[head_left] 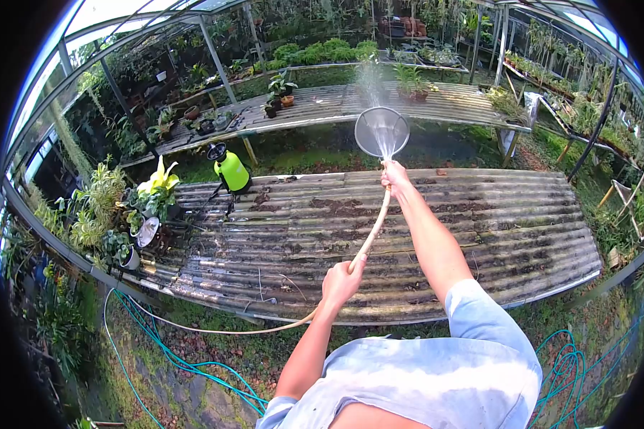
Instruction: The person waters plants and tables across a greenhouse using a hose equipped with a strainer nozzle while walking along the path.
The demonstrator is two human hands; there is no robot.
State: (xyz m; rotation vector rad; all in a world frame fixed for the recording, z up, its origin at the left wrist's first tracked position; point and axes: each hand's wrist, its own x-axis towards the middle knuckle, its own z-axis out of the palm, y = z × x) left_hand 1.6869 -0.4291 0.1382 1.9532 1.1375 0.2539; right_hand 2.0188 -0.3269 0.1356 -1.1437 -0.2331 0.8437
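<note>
A pale hose (376, 230) runs up between my hands, and water sprays from its far end toward the back bench. My right hand (393, 174) is wrapped round the hose near that end, arm stretched forward. Lower down, my left hand (343, 281) grips the same hose. A round mesh strainer (382, 132) shows just beyond my right hand, with the spray passing across it; what holds it cannot be made out. Below both hands lies a corrugated bench top (494, 236) with dark dirt on it.
A green sprayer bottle (232, 171) and potted plants (93, 207) stand on the bench's left. Behind is a second corrugated bench (322, 106) with pots. Teal hoses (186, 366) lie on the ground at left and right. Metal posts (217, 61) rise around.
</note>
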